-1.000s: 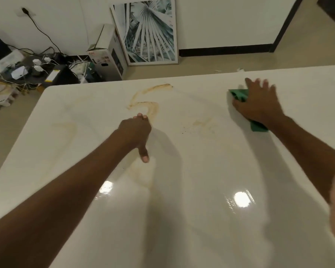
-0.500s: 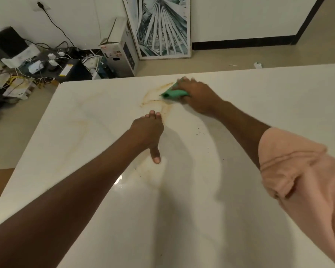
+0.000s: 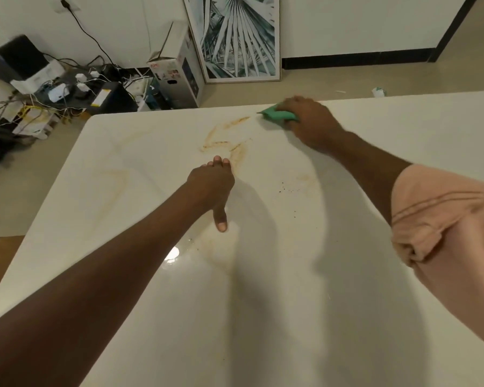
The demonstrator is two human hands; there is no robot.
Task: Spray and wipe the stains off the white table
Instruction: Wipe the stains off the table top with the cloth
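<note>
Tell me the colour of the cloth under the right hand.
Green cloth, clearest in the head view.

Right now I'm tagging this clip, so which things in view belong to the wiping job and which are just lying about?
Part of the job:
green cloth under the right hand
brown stains
white table
left hand, resting on the table

Just lying about:
framed palm picture
cardboard box
cables and chargers

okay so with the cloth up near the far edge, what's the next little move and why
Probably sweep the green cloth under the right hand left and toward you, across the brown stain, which lies unwiped just beside it. The left hand rests on the white table.
</note>
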